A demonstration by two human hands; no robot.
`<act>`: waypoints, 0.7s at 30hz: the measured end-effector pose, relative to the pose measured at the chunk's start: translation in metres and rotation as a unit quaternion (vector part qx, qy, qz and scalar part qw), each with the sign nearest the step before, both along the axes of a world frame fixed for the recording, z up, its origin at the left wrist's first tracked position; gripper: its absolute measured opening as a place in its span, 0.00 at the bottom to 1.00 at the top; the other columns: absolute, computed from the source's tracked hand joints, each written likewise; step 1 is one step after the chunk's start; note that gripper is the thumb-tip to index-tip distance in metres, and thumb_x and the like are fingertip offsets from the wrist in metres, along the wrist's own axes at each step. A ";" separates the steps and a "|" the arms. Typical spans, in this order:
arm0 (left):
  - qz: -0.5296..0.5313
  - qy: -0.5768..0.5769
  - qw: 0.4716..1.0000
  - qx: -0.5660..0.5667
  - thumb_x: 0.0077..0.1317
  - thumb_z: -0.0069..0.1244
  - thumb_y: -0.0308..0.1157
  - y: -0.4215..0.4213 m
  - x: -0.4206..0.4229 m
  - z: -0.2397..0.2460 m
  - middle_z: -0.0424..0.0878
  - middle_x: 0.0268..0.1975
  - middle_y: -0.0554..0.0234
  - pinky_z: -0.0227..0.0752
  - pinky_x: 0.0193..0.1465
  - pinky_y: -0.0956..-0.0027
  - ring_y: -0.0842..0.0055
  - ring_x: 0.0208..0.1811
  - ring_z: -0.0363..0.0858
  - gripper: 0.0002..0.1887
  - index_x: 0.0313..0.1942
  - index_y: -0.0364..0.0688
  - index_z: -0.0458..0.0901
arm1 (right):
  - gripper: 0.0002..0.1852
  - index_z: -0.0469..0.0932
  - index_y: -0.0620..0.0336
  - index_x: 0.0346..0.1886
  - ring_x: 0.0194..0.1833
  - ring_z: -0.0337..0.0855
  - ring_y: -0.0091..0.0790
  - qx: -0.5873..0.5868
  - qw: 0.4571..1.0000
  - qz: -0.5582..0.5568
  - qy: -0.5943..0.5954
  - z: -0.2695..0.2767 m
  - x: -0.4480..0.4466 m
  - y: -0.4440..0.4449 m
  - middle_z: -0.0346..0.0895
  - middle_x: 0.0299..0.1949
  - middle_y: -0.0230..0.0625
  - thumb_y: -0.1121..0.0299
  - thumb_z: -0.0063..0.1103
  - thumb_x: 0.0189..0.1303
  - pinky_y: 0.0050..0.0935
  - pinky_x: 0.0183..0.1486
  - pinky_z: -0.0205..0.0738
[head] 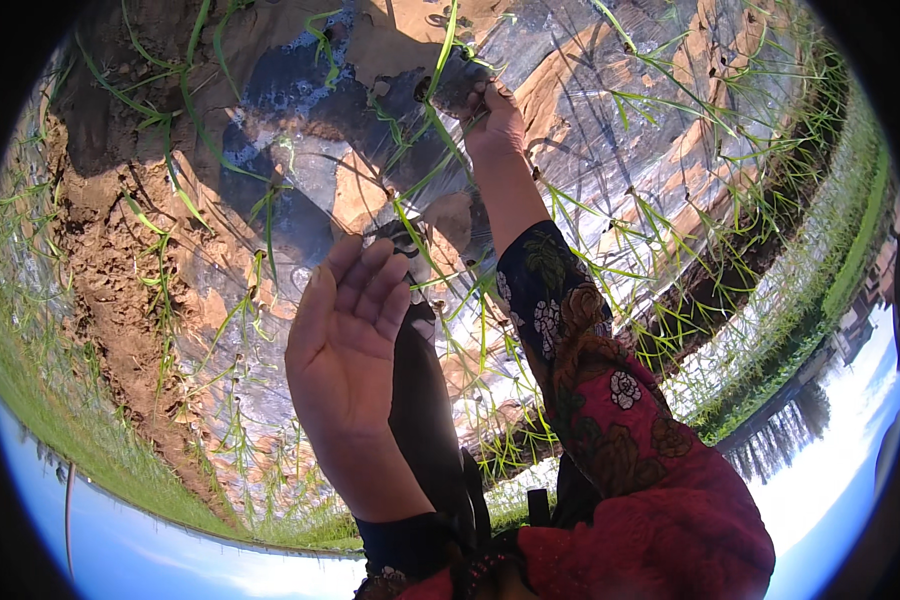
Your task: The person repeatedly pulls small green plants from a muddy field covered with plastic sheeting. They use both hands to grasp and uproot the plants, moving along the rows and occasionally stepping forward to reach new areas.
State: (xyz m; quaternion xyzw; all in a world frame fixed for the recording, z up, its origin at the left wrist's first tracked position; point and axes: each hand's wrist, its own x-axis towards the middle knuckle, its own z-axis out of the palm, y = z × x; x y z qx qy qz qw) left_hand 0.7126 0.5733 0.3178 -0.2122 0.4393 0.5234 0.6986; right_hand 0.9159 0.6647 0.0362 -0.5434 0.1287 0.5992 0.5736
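My left hand [349, 337] is raised above the ground with the palm up and the fingers slightly curled, holding nothing. Farther forward, my right hand [495, 124] reaches down to a dark patch of plastic mulch film [454, 86]. Its fingertips are bent and partly hidden, so whether they grip the film or soil cannot be told. Close beside them, a long-leaved green seedling [440, 64] stands at a dark hole in the film [421, 89]. Another narrow-leaved seedling [412, 225] rises between my two hands.
Soil-smeared film with rows of seedlings [645, 217] spreads around me. Loose brown soil [112, 300] forms a strip at the left, and a dark furrow [720, 300] runs along the right. My dark-clad leg [424, 397] is below, near the seedlings.
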 end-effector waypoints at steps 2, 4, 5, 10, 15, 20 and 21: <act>-0.008 0.016 1.000 -0.003 0.76 0.37 0.36 0.001 0.002 0.001 0.77 0.56 0.39 0.76 0.59 0.60 0.59 0.58 0.79 0.22 0.60 0.26 0.67 | 0.03 0.78 0.50 0.38 0.30 0.78 0.27 -0.037 0.999 -0.008 -0.033 0.011 0.013 0.003 0.80 0.31 0.27 0.72 0.55 0.67 0.29 0.29 0.69; -0.007 0.006 1.000 0.001 0.77 0.37 0.36 0.003 0.002 0.001 0.77 0.57 0.39 0.75 0.61 0.57 0.57 0.59 0.77 0.22 0.61 0.26 0.67 | 0.04 0.81 0.55 0.41 0.24 0.76 0.25 -0.055 0.983 0.075 -0.160 0.024 0.027 0.014 0.80 0.28 0.30 0.72 0.60 0.64 0.24 0.23 0.64; -0.010 0.008 1.000 -0.002 0.77 0.37 0.35 0.004 0.002 0.001 0.76 0.58 0.39 0.74 0.63 0.56 0.57 0.60 0.77 0.22 0.61 0.26 0.67 | 0.06 0.82 0.57 0.43 0.22 0.76 0.24 -0.082 0.959 0.123 -0.242 0.030 0.034 0.022 0.81 0.27 0.31 0.72 0.61 0.63 0.22 0.21 0.62; -0.010 0.012 1.000 -0.002 0.76 0.38 0.36 0.005 0.007 0.003 0.77 0.57 0.38 0.76 0.60 0.58 0.58 0.58 0.78 0.22 0.60 0.26 0.68 | 0.08 0.88 0.54 0.39 0.26 0.83 0.21 -0.112 0.754 0.342 -0.550 0.046 0.065 0.074 0.85 0.26 0.33 0.69 0.64 0.57 0.25 0.28 0.76; -0.013 0.019 1.000 0.005 0.76 0.38 0.36 0.009 0.007 0.005 0.77 0.57 0.39 0.76 0.60 0.59 0.59 0.58 0.78 0.21 0.60 0.26 0.68 | 0.11 0.88 0.37 0.41 0.45 0.86 0.41 -0.228 0.553 0.472 -0.647 0.043 0.082 0.107 0.86 0.43 0.32 0.57 0.62 0.56 0.35 0.48 0.79; -0.008 0.013 1.000 0.005 0.77 0.37 0.35 0.010 0.004 0.006 0.76 0.58 0.39 0.76 0.62 0.57 0.58 0.60 0.78 0.21 0.61 0.26 0.68 | 0.12 0.87 0.35 0.43 0.49 0.84 0.43 -0.231 0.500 0.510 -0.661 0.028 0.080 0.130 0.85 0.47 0.32 0.54 0.61 0.57 0.36 0.49 0.79; -0.006 0.014 1.000 0.012 0.76 0.38 0.36 0.010 0.004 0.006 0.77 0.57 0.39 0.76 0.61 0.58 0.58 0.59 0.78 0.21 0.60 0.26 0.68 | 0.12 0.87 0.35 0.42 0.48 0.85 0.43 -0.220 0.507 0.504 -0.663 0.027 0.078 0.134 0.85 0.47 0.32 0.54 0.62 0.56 0.36 0.49 0.79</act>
